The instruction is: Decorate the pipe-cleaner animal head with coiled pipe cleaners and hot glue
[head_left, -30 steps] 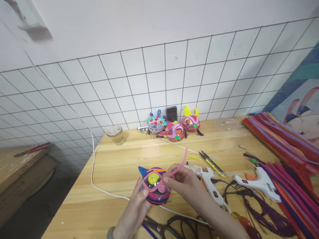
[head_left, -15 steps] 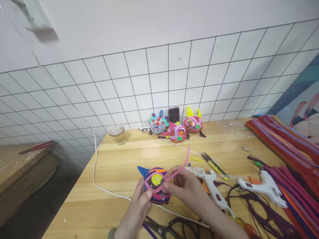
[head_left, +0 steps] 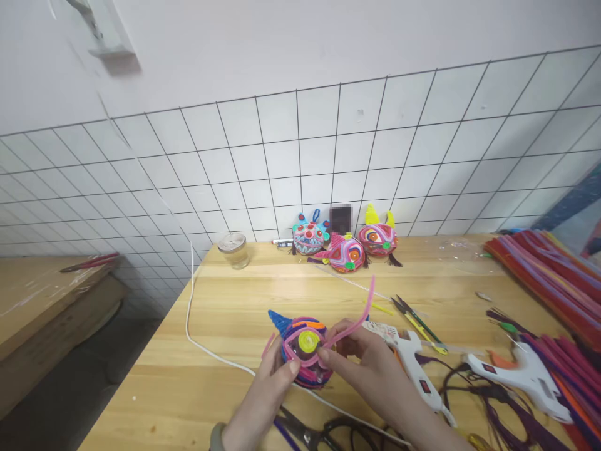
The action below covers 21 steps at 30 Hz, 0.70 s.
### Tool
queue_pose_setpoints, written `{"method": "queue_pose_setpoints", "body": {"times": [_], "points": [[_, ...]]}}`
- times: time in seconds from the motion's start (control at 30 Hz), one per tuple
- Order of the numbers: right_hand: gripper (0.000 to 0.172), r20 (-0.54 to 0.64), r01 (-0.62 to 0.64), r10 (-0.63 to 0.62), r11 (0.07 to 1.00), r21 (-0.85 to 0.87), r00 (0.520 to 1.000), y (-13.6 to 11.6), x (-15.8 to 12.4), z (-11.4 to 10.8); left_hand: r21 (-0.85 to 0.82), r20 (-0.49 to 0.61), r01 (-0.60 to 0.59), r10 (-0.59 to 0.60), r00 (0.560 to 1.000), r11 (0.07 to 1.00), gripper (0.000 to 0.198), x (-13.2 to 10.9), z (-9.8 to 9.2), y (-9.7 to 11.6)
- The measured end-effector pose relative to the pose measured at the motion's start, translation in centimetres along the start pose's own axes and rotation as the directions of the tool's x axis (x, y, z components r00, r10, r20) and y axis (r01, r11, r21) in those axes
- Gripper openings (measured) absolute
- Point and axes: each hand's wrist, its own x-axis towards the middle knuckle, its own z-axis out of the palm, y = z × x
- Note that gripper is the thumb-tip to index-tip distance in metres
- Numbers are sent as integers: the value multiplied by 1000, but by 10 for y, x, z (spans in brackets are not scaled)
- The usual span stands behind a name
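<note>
A round ornament [head_left: 307,377] wrapped in purple, pink and orange pipe cleaners sits in my left hand [head_left: 273,379], whose fingers wrap its left side with the thumb on its front. It bears a blue horn and a yellow coiled eye [head_left: 308,342] inside a pink outline. My right hand [head_left: 359,354] pinches a pink pipe cleaner [head_left: 367,307] at the eye's right corner. The strip's loose end curves upward beyond my fingers. My right fingertips partly cover the ornament's right side.
Scissors [head_left: 307,433] lie below my hands. Two white glue guns [head_left: 417,363] [head_left: 521,379] and small snips [head_left: 420,322] are at right, near bundles of pipe cleaners [head_left: 539,282]. Three finished-looking ornaments [head_left: 346,252] and a glass cup [head_left: 235,252] stand behind. A white cord [head_left: 206,347] crosses the table.
The view has shifted slightly, so everything appears further right. Both hands keep nearly the same hold on the ornament and the pink pipe cleaner.
</note>
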Motion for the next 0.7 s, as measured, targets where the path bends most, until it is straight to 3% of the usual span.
{"method": "queue_pose_setpoints", "body": {"times": [0.27,0.7], "points": [[21,11,-14,13,999,45,1000,-3,1,1,51,23,-14,13,1000,999,52,-1,-9,-6],[19,14,15,-16,999,40,1000,-6,-2,1,86,6,-68,67,998,994,49,-2,-1,2]]}}
